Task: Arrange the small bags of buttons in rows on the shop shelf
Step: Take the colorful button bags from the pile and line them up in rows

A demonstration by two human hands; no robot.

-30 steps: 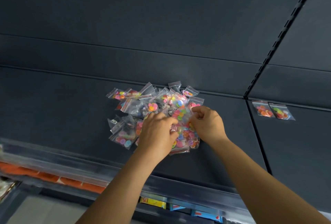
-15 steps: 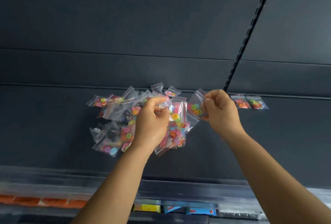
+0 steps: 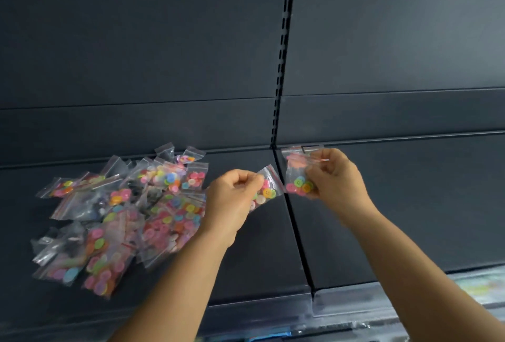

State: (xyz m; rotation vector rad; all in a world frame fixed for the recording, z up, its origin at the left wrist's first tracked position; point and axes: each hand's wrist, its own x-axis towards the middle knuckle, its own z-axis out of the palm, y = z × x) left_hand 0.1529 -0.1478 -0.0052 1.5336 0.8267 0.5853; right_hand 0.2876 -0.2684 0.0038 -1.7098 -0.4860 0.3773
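A small clear zip bag of coloured buttons (image 3: pixel 266 190) is pinched between the curled thumb and fingers of the left hand (image 3: pixel 232 202), lifted above the dark shelf (image 3: pixel 410 205). The right hand (image 3: pixel 334 176), fingers likewise curled, grips a second button bag (image 3: pixel 296 177) just beside the shelf's back edge. Left of both lies a loose heap of bags (image 3: pixel 120 216), glossy crinkled plastic over round pastel buttons. A slotted upright (image 3: pixel 284 49) divides the matte back panels.
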